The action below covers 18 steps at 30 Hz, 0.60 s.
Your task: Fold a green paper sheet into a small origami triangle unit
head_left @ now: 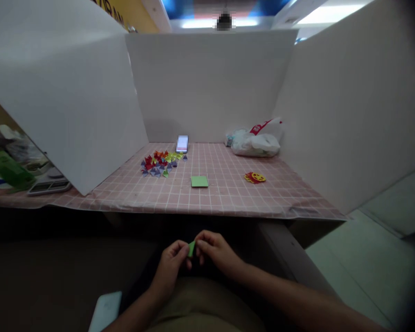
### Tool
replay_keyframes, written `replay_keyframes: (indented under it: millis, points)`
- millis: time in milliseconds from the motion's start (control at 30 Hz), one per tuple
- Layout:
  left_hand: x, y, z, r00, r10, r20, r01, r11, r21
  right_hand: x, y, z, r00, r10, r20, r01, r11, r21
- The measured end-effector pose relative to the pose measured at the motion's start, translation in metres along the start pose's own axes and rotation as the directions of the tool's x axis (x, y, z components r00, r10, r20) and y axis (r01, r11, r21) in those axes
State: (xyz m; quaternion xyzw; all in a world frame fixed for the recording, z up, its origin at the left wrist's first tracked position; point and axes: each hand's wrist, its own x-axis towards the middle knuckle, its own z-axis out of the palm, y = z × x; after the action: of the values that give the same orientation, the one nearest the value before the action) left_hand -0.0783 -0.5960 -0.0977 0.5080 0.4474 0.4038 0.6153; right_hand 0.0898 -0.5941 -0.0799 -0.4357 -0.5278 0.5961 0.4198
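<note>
Head view: left hand (pixel 171 263) and right hand (pixel 217 251) pinch a green paper piece (pixel 191 249) from opposite sides, presumably for steadiness. Beyond, green paper stack (pixel 199 181) lies on the table (pixel 224 198), apparently for reach; folded pieces (pixel 158 163) sit grouped farther left.

Shop-like interior: lettered yellow wall (pixel 140 13), bright ceiling lights (pixel 328 14), tiled floor (pixel 346 267), 3 white panels (pixel 207 83).
</note>
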Motion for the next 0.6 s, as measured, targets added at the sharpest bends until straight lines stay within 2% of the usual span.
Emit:
replay_keyframes:
  millis: [200, 433, 600]
  points:
    - [0.0, -0.0027, 0.0015, 1.0, -0.018, -0.005, 0.017, 0.997, -0.076, -0.0003, -0.0004, -0.002, 0.999, 0.048, 0.023, -0.05, 0.994, 0.097]
    - [0.0008, 0.0005, 0.0014, 1.0, -0.017, -0.004, 0.017, 0.999, -0.029, -0.0015, -0.0005, -0.0026, 0.997, 0.069, 0.03, -0.071, 0.995, 0.076]
    - [0.0017, 0.0043, 0.0011, 0.999, -0.013, 0.052, 0.014, 1.0, -0.019, -0.0013, -0.0008, -0.0027, 0.997, 0.069, 0.04, -0.072, 0.995, 0.064]
